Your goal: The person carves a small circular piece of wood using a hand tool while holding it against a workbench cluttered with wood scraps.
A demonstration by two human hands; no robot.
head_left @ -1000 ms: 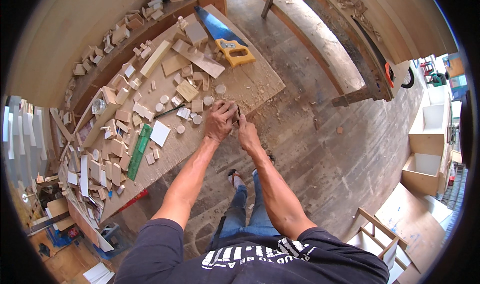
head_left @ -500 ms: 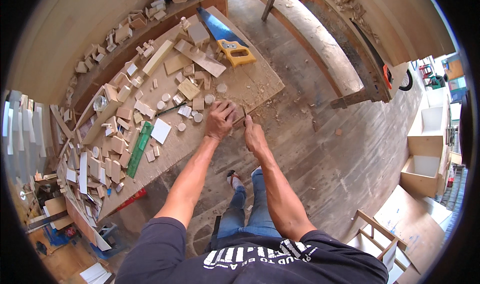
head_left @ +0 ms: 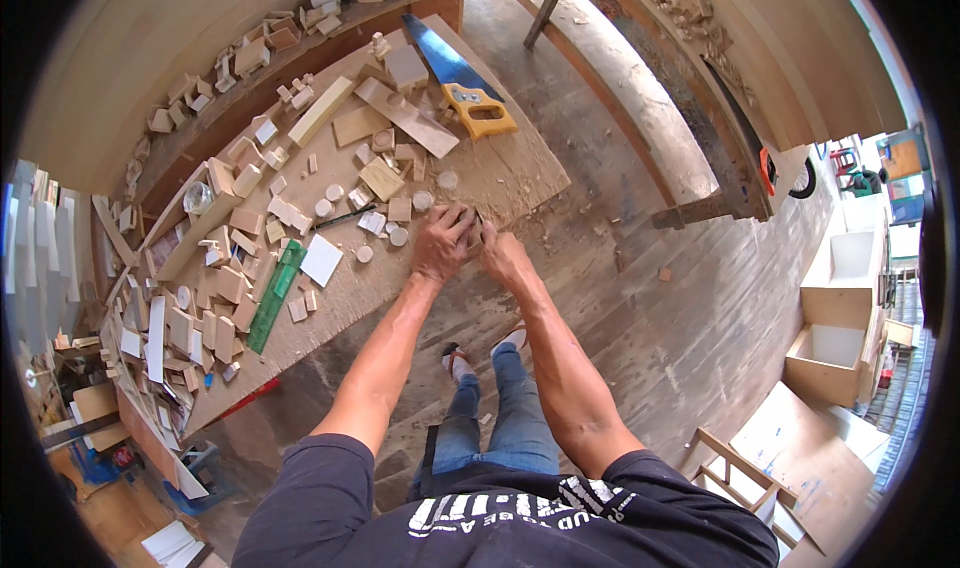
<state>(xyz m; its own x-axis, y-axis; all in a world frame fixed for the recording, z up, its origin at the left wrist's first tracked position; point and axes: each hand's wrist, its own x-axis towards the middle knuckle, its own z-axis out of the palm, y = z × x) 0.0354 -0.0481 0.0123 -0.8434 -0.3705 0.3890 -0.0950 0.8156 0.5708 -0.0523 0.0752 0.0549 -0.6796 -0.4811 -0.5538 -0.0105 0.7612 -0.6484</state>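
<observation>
Both my hands meet at the near edge of the wooden workbench (head_left: 330, 323), among fine shavings. My left hand (head_left: 443, 246) is closed with its fingers curled down at the edge; whatever it holds is hidden beneath them. My right hand (head_left: 503, 257) is closed on a small knife, of which only a bit of dark blade (head_left: 477, 216) shows beside the left fingers. Just beyond the left hand lie round wooden discs (head_left: 423, 200) and a square wooden block (head_left: 399, 210). A dark pen-like stick (head_left: 345, 217) rests to their left.
A handsaw (head_left: 470, 93) with a yellow handle lies at the far right of the bench. Many wood offcuts, a green ruler (head_left: 276, 298) and a white square (head_left: 321, 260) cover its left. Another wooden bench (head_left: 630, 98) stands beyond, and white-lined boxes (head_left: 830, 348) stand at right.
My right hand has moved left and slightly up against the left hand, taking the knife in with it. The left hand has shifted only slightly. My feet have come more into view.
</observation>
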